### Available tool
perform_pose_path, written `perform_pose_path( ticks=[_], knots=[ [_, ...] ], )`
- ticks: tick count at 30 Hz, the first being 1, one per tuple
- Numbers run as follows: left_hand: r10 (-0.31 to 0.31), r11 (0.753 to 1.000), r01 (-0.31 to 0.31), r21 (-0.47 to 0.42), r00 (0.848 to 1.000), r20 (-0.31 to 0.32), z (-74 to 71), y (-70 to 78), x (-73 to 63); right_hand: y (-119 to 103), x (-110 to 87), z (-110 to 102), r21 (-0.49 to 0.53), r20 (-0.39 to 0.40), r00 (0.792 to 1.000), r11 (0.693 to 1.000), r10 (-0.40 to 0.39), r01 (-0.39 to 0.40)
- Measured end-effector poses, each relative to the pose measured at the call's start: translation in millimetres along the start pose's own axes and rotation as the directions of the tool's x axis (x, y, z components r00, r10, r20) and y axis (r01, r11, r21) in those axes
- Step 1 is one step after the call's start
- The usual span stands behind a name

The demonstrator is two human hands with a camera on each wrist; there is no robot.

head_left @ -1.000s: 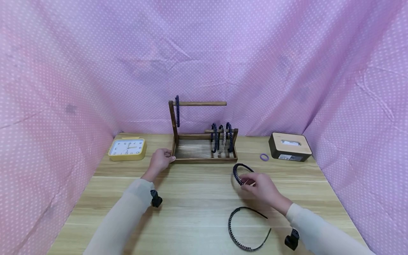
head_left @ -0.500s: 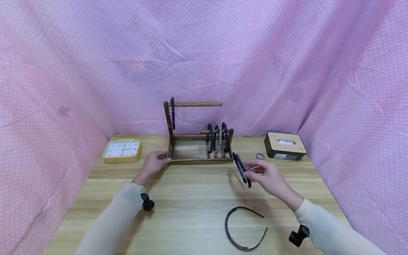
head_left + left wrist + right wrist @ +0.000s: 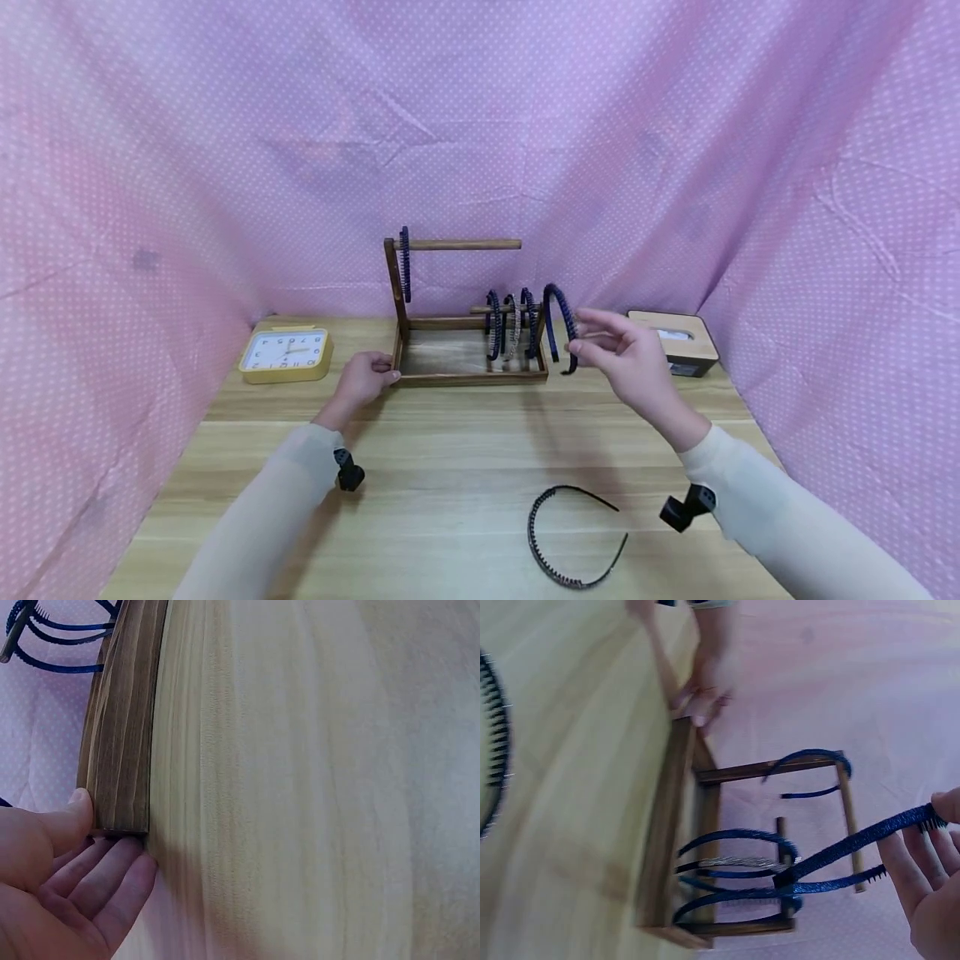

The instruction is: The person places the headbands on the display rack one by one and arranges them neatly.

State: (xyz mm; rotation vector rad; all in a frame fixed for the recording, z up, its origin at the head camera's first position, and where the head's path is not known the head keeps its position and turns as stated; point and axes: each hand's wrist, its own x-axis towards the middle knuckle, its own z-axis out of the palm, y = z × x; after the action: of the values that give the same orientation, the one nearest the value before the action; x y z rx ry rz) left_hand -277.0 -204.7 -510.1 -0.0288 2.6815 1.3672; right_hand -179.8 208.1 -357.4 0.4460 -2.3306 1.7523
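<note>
My left hand (image 3: 363,377) grips the near left corner of a brown wooden rack (image 3: 472,381), thumb on one side and fingers round the end of its rail (image 3: 124,735) in the left wrist view. My right hand (image 3: 633,358) pinches a dark blue toothed headband (image 3: 855,838) by one side. This headband is raised off the table, arch up, just right of the rack's low bar. On that bar hang two dark blue headbands and a silvery one (image 3: 514,327). Another dark headband (image 3: 405,265) hangs at the left end of the high bar.
A black toothed headband (image 3: 531,533) lies on the table (image 3: 420,500) at the front. To the left of the rack is a yellow clock (image 3: 285,354). A wood-topped tissue box (image 3: 693,342) stands at the right, partly behind my right hand. A pink dotted curtain (image 3: 465,125) surrounds the table.
My right hand has lifted the headband from low over the table up to the low bar's right end, turning it arch up. My left hand stays on the rack's corner.
</note>
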Motion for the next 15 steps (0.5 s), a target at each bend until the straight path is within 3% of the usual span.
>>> perform_pose_path(
  ticks=[5, 9, 15],
  knots=[
    [-0.015, 1.000, 0.015, 0.027, 1.000, 0.000, -1.2, 4.3, 1.2, -8.4, 29.2, 3.1, 0.057, -0.082, 0.995, 0.997, 0.055, -0.050],
    [-0.036, 0.999, 0.035, 0.041, 0.999, 0.005, -2.3, 7.4, -0.4, -7.7, 56.5, 10.7, 0.124, -0.137, 0.990, 0.992, 0.040, -0.023],
    [-0.035, 0.998, 0.034, 0.045, 0.999, 0.011, -4.2, 9.1, -0.8, -1.1, 89.7, 23.1, 0.125, -0.171, 0.985, 0.992, 0.039, -0.018]
  ],
)
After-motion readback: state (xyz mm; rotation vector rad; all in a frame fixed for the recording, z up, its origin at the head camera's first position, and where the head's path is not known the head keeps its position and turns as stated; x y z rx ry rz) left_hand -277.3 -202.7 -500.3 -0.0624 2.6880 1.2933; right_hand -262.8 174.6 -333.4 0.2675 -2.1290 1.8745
